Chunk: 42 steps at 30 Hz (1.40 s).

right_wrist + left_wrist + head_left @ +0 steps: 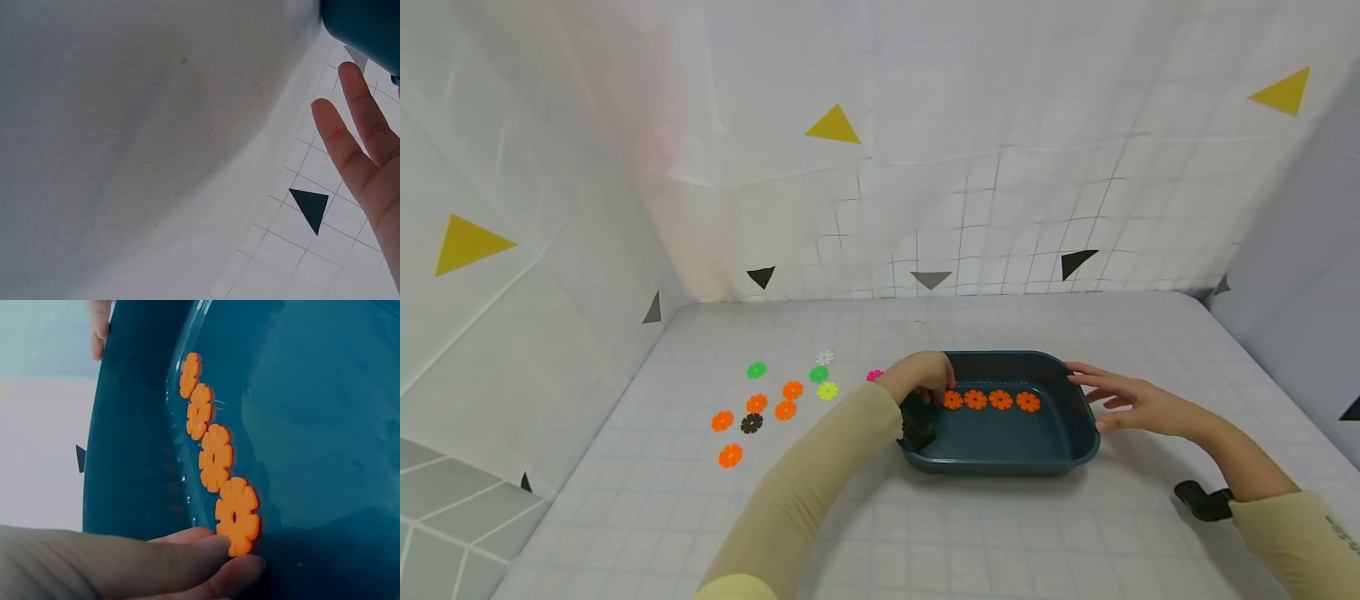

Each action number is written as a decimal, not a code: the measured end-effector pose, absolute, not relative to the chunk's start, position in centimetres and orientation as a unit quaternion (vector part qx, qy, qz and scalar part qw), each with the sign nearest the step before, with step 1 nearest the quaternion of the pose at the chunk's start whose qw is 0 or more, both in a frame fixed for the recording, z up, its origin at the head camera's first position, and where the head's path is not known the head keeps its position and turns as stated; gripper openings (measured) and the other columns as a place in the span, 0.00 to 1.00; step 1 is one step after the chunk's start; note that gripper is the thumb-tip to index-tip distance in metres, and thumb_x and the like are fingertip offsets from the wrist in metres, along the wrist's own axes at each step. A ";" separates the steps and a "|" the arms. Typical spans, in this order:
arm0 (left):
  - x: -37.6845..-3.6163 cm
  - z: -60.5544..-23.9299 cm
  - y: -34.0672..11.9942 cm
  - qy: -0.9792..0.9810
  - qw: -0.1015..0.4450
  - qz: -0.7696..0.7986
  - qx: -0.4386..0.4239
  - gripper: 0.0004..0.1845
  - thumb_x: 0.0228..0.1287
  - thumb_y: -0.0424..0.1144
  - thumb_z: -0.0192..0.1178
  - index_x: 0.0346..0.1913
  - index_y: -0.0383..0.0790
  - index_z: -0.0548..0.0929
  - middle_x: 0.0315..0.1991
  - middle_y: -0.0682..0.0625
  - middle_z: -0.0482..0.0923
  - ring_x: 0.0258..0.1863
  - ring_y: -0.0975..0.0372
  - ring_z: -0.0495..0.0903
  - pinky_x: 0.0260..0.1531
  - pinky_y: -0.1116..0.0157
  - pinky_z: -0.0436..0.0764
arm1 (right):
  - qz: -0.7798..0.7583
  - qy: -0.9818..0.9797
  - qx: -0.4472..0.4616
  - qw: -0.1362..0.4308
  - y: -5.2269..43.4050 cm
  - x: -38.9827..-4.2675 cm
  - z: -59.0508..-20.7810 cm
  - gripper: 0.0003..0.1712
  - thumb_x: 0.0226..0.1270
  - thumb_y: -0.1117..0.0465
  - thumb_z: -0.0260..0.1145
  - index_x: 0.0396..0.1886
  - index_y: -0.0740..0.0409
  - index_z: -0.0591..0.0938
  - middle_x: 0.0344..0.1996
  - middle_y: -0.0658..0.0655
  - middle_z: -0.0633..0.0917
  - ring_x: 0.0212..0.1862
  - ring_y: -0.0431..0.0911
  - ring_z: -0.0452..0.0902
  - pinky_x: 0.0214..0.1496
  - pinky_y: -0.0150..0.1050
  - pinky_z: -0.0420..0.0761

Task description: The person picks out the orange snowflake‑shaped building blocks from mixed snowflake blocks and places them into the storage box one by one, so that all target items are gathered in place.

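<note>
We see a worktop (pixel 970 533) covered in a white cloth with a faint grid, closed in at the back and on the left by white sheeting printed with the same grid and scattered yellow, black and grey triangles; a plain grey wall stands on the right.

A dark teal plastic tray (pixel 1003 458) with rounded corners sits near the middle of the worktop. Inside it, along the far wall, four orange flower-shaped plastic discs (pixel 989 400) lie in a row, edge to edge.

The left hand (pixel 921 377) reaches over the tray's left end, and its fingers (pixel 206 550) are pressed together, the tips pinching the leftmost disc of the row (pixel 237 515).

The right hand (pixel 1131 400) rests at the tray's right rim, its fingers (pixel 350 137) straight and slightly spread, holding nothing.

On the cloth to the left of the tray lies a loose scatter of more discs (pixel 775 400): five orange, two green, one yellow-green, one white, one black, and one pink just beside the left wrist.
</note>
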<state>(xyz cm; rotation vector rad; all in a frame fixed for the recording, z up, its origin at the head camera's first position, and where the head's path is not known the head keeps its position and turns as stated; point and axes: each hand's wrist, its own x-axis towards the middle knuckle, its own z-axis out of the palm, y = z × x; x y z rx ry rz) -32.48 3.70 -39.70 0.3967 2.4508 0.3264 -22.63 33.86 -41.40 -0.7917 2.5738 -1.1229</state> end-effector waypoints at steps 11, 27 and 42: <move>-32.2 -39.3 3.2 0.919 0.330 0.155 0.150 0.14 0.56 0.29 0.62 0.45 0.46 0.81 0.34 0.51 0.78 0.20 0.61 0.77 0.20 0.70 0.70 | -0.380 0.875 -0.276 0.113 33.9 -22.8 -41.4 0.37 0.60 0.64 0.63 0.68 0.62 0.59 0.62 0.22 0.51 0.50 0.27 0.66 0.45 0.54 0.71; -31.6 -33.6 -4.4 0.905 0.254 0.289 0.184 0.20 0.58 0.38 0.62 0.55 0.47 0.76 0.40 0.48 0.81 0.31 0.56 0.80 0.37 0.62 0.77 | -0.372 0.879 -0.280 0.105 33.8 -22.8 -41.7 0.36 0.60 0.64 0.62 0.68 0.61 0.60 0.64 0.24 0.51 0.51 0.29 0.67 0.43 0.50 0.72; -30.5 -36.5 -16.0 0.914 0.124 0.378 0.086 0.18 0.60 0.35 0.58 0.54 0.36 0.75 0.42 0.41 0.79 0.33 0.50 0.79 0.40 0.57 0.78 | -0.371 0.877 -0.290 0.098 33.7 -22.8 -41.6 0.36 0.60 0.66 0.61 0.67 0.63 0.59 0.63 0.23 0.52 0.51 0.28 0.66 0.43 0.44 0.74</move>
